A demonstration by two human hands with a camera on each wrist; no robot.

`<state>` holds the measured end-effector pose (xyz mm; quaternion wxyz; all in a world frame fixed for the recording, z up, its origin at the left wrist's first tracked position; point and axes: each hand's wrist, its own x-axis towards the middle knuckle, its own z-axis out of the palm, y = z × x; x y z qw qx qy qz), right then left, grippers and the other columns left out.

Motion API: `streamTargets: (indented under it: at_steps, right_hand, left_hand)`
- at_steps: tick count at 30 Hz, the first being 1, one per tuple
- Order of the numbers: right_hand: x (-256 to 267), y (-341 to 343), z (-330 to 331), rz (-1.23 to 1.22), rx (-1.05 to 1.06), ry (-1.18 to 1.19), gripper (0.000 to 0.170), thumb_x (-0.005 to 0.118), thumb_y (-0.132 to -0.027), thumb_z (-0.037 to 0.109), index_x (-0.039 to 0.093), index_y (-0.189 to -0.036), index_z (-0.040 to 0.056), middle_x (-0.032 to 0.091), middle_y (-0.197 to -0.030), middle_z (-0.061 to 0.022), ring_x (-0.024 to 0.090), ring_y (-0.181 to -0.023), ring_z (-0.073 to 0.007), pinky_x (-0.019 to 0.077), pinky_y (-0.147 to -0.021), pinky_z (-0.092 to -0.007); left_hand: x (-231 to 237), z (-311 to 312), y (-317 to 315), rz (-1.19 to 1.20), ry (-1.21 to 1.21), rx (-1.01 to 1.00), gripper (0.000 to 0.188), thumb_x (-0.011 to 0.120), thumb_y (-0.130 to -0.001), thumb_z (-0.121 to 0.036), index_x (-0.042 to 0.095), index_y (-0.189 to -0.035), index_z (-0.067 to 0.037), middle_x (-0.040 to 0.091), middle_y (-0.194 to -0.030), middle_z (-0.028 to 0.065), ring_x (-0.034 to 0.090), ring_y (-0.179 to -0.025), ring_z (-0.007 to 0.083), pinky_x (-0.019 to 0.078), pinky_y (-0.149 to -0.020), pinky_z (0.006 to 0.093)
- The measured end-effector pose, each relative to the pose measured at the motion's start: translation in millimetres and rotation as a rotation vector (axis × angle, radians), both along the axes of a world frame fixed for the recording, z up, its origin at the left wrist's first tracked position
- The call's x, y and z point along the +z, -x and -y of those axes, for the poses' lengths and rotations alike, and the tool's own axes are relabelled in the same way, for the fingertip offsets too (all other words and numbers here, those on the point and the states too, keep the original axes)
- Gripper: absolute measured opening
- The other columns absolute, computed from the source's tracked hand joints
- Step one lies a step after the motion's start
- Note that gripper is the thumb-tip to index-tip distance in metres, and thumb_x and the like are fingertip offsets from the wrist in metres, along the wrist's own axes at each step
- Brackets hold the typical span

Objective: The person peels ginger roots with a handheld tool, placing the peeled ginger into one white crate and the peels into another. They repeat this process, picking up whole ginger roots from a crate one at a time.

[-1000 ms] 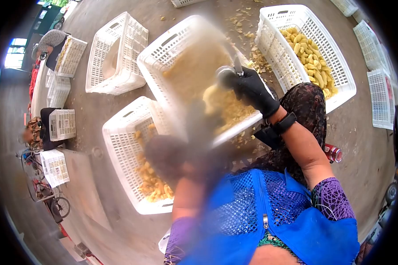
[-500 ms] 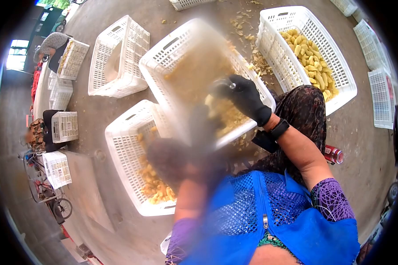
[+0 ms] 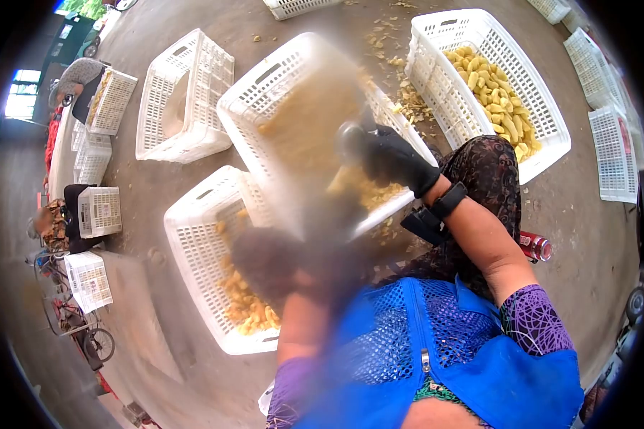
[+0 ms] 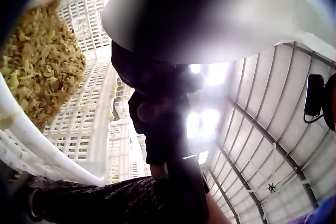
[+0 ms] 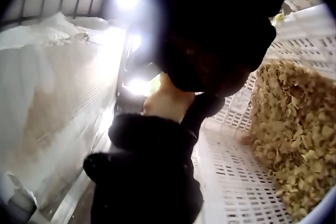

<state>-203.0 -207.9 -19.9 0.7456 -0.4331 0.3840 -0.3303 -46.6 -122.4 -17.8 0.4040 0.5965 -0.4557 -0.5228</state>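
Left hand (image 5: 149, 169): holds the pale piece (image 5: 170, 102) with curled fingers, close to the right hand (image 3: 401, 161), above the scrap crate (image 3: 254, 111).
Right hand: grips a metal tool (image 3: 350, 139); its edge is too blurred.
Scraps (image 5: 296, 134): gathered inside, probably because crate stands underneath.
Knee (image 3: 490, 154): partly blocks the crate of yellow pieces (image 3: 436, 89).

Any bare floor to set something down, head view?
Bare floor: between the right crate, red can and far-right crates; also left of the lower-left crate. Crowded: scraps between the centre crate and right crate; right hand over the centre crate.
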Motion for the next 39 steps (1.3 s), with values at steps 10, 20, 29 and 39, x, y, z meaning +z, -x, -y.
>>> streamTargets:
  at_steps: [10,20,29,39]
  right_hand:
    - [1,8,4,-0.24,0.184,0.215,0.02,0.055,-0.088,0.018,0.057,-0.1,0.0023,0.058,-0.082,-0.0046,0.056,-0.069,-0.0087,0.0451,-0.054,-0.0239]
    - [-30,18,18,-0.327,-0.243,0.975,0.016,0.062,-0.085,0.022,0.063,-0.089,0.0065,0.059,-0.075,-0.0004,0.053,-0.054,-0.006,0.0389,-0.039,-0.0229]
    - [-2,8,3,-0.339,-0.049,0.146,0.024,0.066,-0.083,0.027,0.064,-0.097,0.0067,0.059,-0.062,0.0021,0.047,-0.044,-0.0041,0.0359,-0.039,-0.0194]
    - [-57,28,34,-0.488,-0.329,0.459,0.024,0.067,-0.082,0.024,0.063,-0.096,0.0044,0.059,-0.062,-0.0006,0.048,-0.042,-0.0068,0.0386,-0.037,-0.0217]
  left_hand:
    - [-14,12,-1,-0.097,-0.078,-0.052,0.034,0.048,-0.093,-0.019,0.05,-0.121,0.002,0.056,-0.114,0.0121,0.053,-0.104,0.0169,0.0414,-0.09,0.0284]
    - [-11,8,-1,0.235,0.034,0.056,0.028,0.06,-0.086,-0.009,0.057,-0.111,0.001,0.064,-0.096,0.0111,0.062,-0.086,0.0174,0.0493,-0.075,0.0272]
    - [-31,6,6,0.553,0.149,0.09,0.028,0.06,-0.086,-0.014,0.058,-0.11,0.001,0.066,-0.097,0.0143,0.065,-0.087,0.0217,0.0497,-0.078,0.0294]
    - [-14,-5,-13,0.269,0.159,0.139,0.019,0.053,-0.089,-0.017,0.058,-0.096,0.0,0.059,-0.083,0.0065,0.056,-0.08,0.0115,0.0453,-0.068,0.0283]
